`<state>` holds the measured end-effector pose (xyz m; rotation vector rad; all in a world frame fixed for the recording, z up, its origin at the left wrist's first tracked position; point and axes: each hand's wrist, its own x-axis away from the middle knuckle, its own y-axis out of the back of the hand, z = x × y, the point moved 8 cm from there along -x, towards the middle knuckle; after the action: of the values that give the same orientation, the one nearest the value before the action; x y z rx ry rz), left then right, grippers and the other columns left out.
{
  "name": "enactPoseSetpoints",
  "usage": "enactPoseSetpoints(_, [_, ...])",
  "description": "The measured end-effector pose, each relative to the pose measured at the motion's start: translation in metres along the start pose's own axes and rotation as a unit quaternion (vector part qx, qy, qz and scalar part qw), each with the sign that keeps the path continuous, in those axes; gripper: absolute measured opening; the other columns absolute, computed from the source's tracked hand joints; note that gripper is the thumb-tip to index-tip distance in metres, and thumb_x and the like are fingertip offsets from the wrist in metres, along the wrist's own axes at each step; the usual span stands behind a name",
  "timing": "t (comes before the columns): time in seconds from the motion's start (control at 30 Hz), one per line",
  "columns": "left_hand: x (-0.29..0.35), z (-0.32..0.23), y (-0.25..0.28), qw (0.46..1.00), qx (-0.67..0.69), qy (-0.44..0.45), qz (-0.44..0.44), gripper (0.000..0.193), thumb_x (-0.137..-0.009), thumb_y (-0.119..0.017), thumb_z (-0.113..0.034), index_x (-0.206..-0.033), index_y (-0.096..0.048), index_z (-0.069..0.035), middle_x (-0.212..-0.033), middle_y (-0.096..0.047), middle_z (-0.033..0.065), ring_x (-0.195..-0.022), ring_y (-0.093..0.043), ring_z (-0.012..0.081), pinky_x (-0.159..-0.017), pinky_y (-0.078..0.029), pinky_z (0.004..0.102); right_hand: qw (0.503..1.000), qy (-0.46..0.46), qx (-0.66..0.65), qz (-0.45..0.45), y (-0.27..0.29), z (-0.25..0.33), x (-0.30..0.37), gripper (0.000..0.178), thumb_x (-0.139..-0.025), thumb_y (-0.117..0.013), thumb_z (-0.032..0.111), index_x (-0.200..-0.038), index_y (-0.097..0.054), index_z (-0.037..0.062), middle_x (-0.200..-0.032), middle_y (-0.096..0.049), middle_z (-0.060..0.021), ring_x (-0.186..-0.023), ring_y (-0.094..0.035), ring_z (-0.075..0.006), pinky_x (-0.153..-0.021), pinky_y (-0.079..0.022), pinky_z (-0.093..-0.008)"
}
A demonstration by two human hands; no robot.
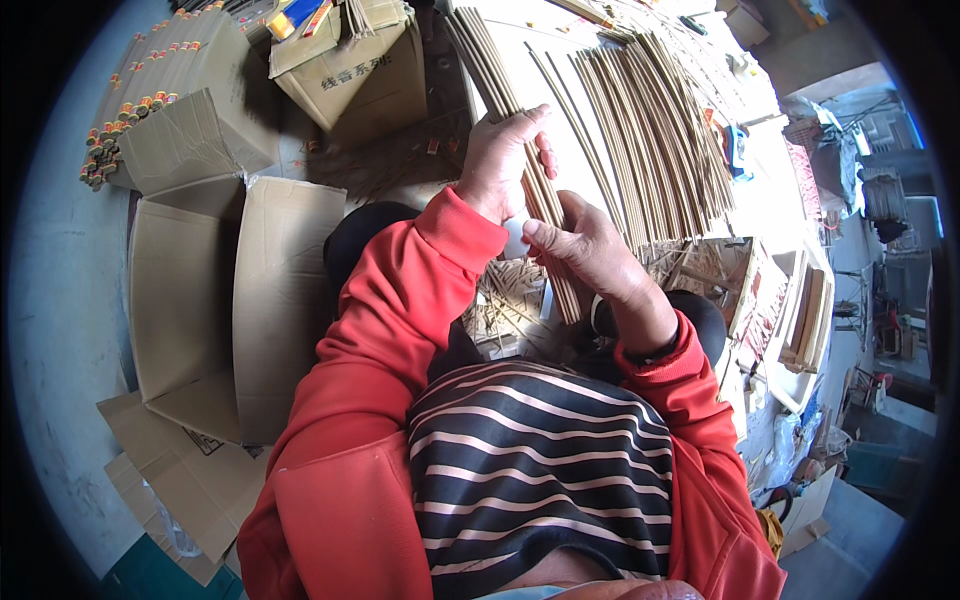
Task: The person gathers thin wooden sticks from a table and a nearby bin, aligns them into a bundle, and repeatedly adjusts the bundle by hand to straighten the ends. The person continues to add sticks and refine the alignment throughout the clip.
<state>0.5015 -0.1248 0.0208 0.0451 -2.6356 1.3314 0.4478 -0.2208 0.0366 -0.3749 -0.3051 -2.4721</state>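
Observation:
A bundle of long brown incense sticks [484, 62] slants across in front of me, its far end over the white table and its near end above my lap. My left hand [500, 162] is closed round its middle. Lower down, my right hand [605, 255] grips the same bundle with the thumb laid across it. A small white thing [516, 237] shows between my hands; its kind I cannot make out. To the right of the bundle, many more incense sticks [650, 140] lie side by side in a row on the white table [560, 25].
An open cardboard box [185, 300] stands at my left. Behind it, banded bundles [150, 75] are stacked beside another carton. A closed carton [350, 75] stands at the far left. Broken sticks [505, 305] lie below my hands. A wooden tray [805, 320] is at the right.

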Motion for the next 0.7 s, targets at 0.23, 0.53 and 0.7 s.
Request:
enactPoseSetpoints(0.23, [-0.001,-0.009,0.001,0.996,-0.04,-0.076,-0.011,0.019,-0.082,-0.062,-0.016,-0.069,-0.055,-0.003,-0.055,-0.052,0.006,-0.043,-0.05,0.0173,-0.042,-0.043,0.0294,0.947,0.146,0.24,-0.152,0.025,0.027,0.01,0.021,-0.082,-0.063,0.019,-0.087,-0.063,-0.0015,-0.076,-0.063,-0.0121,-0.068,-0.061,-0.0202,-0.062,-0.049,-0.0301])
enactPoseSetpoints(0.53, [-0.003,-0.004,0.005,0.998,-0.005,-0.051,-0.039,0.016,-0.082,-0.063,-0.014,-0.078,-0.056,-0.001,-0.058,-0.052,0.0063,-0.046,-0.051,0.0179,-0.044,-0.044,0.0304,0.86,0.166,0.445,-0.187,0.018,0.055,0.012,0.023,-0.078,-0.061,0.024,-0.079,-0.063,0.0013,-0.069,-0.062,-0.0167,-0.064,-0.062,-0.031,-0.059,-0.049,-0.0368])
enactPoseSetpoints(0.7, [-0.003,-0.003,0.008,0.998,0.0,-0.046,-0.046,0.017,-0.081,-0.064,-0.016,-0.08,-0.056,0.0,-0.058,-0.052,0.0064,-0.046,-0.052,0.0177,-0.044,-0.045,0.0305,0.922,0.093,0.351,-0.132,0.029,0.044,0.001,0.025,-0.077,-0.062,0.025,-0.076,-0.063,0.0002,-0.065,-0.062,-0.0172,-0.062,-0.063,-0.0313,-0.059,-0.05,-0.0367])
